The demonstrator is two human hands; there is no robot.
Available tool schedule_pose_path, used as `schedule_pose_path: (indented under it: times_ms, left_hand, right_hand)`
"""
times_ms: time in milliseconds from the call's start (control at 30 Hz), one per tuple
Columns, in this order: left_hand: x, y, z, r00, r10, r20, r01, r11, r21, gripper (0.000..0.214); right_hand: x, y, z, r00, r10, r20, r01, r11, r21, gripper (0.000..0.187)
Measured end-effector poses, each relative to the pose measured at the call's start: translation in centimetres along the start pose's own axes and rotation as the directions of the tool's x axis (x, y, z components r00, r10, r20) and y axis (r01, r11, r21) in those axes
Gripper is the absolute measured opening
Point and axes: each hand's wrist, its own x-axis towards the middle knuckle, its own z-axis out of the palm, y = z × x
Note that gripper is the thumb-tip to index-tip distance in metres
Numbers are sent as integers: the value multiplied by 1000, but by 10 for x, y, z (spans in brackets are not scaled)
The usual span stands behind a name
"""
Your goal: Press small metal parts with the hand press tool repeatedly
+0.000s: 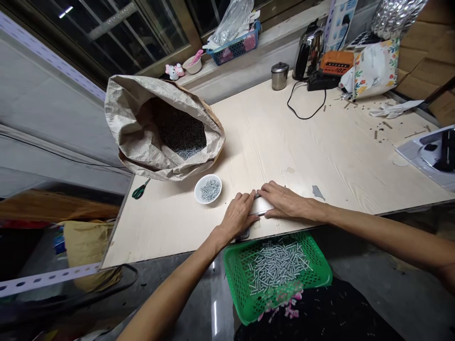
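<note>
Near the front edge of the table, my left hand [239,214] and my right hand [282,202] grip a flat silver metal piece [261,205] from its two sides. Fingers lie along its far edge and thumbs along its near edge, and both ends are covered by the hands. A dark object [243,235] shows partly below my left hand; I cannot tell what it is. Left of the hands stands a white bowl [196,193] of small metal screws or pins. On my lap, against the table edge, a green plastic basket [232,279] holds many similar silver pieces.
An open woven sack [124,118] with many small metal parts stands at the back left. Green-handled scissors [139,191] lie at the left edge. A metal canister [279,76], a kettle [308,49], an orange box [337,62] and a cable stand behind. A grey scrap [318,192] lies right.
</note>
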Motion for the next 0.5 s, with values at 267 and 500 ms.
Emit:
schedule_pose_path:
  times_ms: [267, 500]
  left_hand:
    - [1, 6, 3, 999, 2, -48, -9, 991, -130, 17]
    - [1, 10, 13, 995, -61, -79, 49, 988, -146, 18]
  right_hand:
    - [4, -2, 17, 999, 28, -18, -29, 996, -83, 2]
    - [11, 2, 23, 1000, -11, -11, 10, 998, -70, 16]
